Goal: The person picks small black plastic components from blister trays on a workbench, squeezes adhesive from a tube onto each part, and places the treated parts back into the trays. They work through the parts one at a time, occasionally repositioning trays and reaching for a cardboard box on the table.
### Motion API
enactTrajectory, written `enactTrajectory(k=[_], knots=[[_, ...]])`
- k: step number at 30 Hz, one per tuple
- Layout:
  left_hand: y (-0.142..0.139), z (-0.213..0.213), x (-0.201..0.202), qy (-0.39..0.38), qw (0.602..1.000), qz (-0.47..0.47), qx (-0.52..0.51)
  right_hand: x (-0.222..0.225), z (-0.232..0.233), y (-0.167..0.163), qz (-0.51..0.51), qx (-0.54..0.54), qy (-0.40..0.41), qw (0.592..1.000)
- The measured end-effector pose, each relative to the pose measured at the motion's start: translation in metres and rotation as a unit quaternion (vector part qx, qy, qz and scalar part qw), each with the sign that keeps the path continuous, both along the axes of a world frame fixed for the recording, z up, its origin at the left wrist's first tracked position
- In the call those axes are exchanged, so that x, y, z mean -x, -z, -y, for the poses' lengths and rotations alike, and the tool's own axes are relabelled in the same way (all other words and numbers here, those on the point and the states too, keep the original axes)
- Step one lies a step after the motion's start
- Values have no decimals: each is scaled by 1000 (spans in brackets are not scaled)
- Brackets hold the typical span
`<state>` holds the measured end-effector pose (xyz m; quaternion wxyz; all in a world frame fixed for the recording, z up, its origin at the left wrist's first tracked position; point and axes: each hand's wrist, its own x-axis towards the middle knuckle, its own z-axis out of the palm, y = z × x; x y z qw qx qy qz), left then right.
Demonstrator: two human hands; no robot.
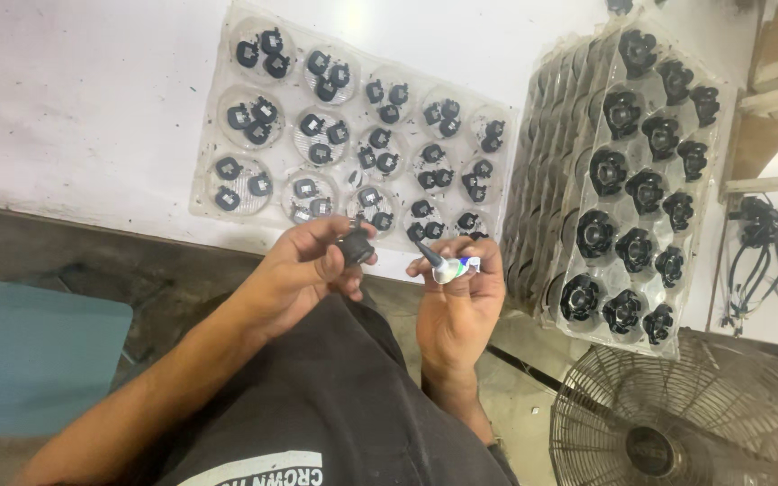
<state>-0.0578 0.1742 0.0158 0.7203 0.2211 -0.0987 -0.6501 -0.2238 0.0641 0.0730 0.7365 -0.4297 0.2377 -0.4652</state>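
Near the middle of the frame, just below the edge of the white table (92,99), the left hand (303,270) is closed around a small black plastic part (355,247), pinching it between thumb and fingers so that it shows at the fingertips. Just to the right of it, the right hand (459,301) clasps a small white glue tube (450,266) with a dark pointed nozzle; the nozzle slants up and left toward the black part, close to it but apart from it. Above both hands, in the upper middle of the frame, a clear blister tray (213,193) lies flat on the table, its round pockets each holding a few small black pieces. At the right of the frame a stack of clear trays (533,180) stands tilted, the top one filled with larger round black parts (628,189) set in rows. At the far right edge, a bundle of black wired parts (758,247) lies on a white surface. In the lower right corner sits the wire guard of a fan (677,414). A blue-grey slab (29,360) shows at the lower left, and the person's dark shirt (317,414) fills the bottom middle.
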Motion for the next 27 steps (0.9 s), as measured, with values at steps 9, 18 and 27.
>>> enactTrajectory(k=[9,18,27], knots=[[-25,-12,-1,40,999,-9,16,-8,-21,-19,-42,62,-118,990],[-33,-18,-6,54,997,-5,57,-3,-26,-30,-55,99,-150,982],[-37,-16,-8,81,995,-23,48,0,-35,-41,-135,181,-114,968]])
